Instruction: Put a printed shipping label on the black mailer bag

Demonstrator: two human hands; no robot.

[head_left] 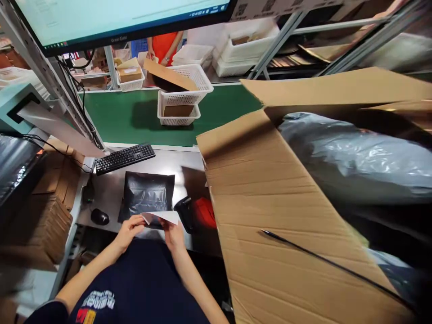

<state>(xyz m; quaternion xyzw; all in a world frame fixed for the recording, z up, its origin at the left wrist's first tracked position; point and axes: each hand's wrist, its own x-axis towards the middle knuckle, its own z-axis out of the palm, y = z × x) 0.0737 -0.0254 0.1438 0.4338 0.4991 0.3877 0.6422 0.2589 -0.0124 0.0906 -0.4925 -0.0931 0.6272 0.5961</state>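
Note:
A black plastic mailer bag (147,194) lies flat on the grey desk (111,189) in front of me. At its near edge, my left hand (130,228) and my right hand (173,233) both pinch a white strip or flap (162,217) along the bag's opening. A black handheld scanner (185,212) stands just right of my right hand, with something red (204,212) behind it.
A black keyboard (124,157) and a mouse (100,217) lie on the desk. A big open cardboard box (270,211) holding grey bags (357,153) fills the right. White baskets (182,96) sit on a green conveyor (135,114). Another person in orange (164,45) stands beyond.

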